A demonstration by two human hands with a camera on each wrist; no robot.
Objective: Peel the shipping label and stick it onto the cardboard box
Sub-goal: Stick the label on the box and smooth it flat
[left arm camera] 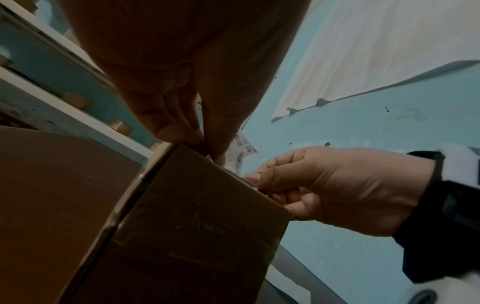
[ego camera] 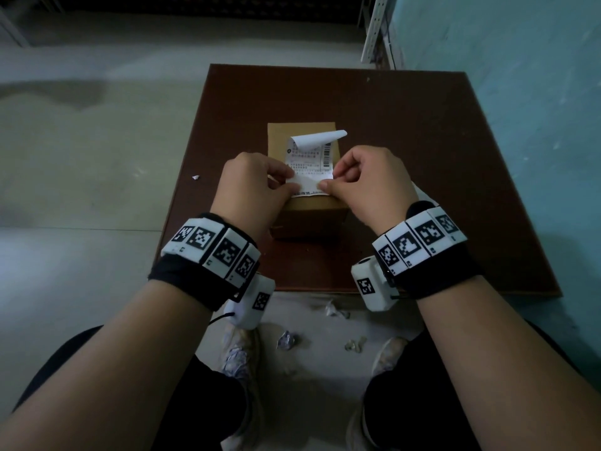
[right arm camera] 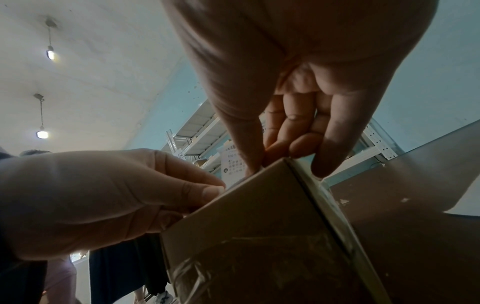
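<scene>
A small cardboard box point(ego camera: 310, 216) stands in the middle of a brown table point(ego camera: 422, 157). On its top lies a white shipping label point(ego camera: 309, 161) with a barcode; the label's far end curls up and back. My left hand point(ego camera: 289, 182) pinches the label's near left corner and my right hand point(ego camera: 325, 185) pinches its near right corner, both at the box's front top edge. In the left wrist view my left hand point(left arm camera: 192, 135) meets the box point(left arm camera: 194, 226) below the label point(left arm camera: 241, 152). In the right wrist view my right hand point(right arm camera: 259, 162) pinches by the label point(right arm camera: 232, 162).
Crumpled paper scraps point(ego camera: 286, 340) lie on the floor between my feet, and a small white scrap point(ego camera: 195, 177) lies left of the table. White metal shelving point(ego camera: 377, 34) stands at the back right by a teal wall point(ego camera: 520, 76).
</scene>
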